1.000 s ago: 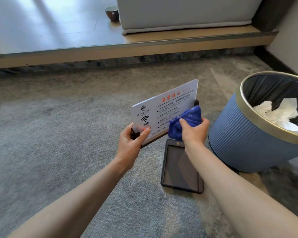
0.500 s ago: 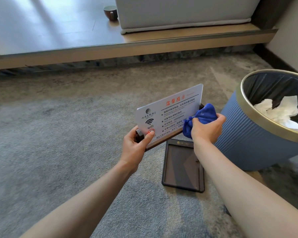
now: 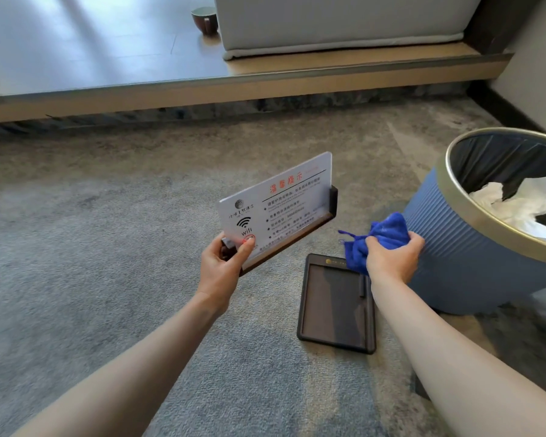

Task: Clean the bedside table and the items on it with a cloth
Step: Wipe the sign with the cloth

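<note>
My left hand (image 3: 224, 266) grips the left end of a white wifi notice sign (image 3: 278, 203) set in a dark wooden base, held tilted above the carpet. My right hand (image 3: 391, 260) holds a bunched blue cloth (image 3: 379, 241) to the right of the sign, clear of it. Below both hands a dark flat tray (image 3: 338, 307) lies on the grey carpet.
A blue ribbed waste bin (image 3: 454, 247) with a gold rim, black liner and white paper inside stands at the right, close to my right hand. A low wooden platform (image 3: 202, 86) runs across the back, carrying a dark cup (image 3: 205, 18) and a grey cushion (image 3: 344, 23).
My right hand has drawn the blue cloth rightward off the sign's face and past its right end, towards the bin. My left hand keeps holding the sign.
</note>
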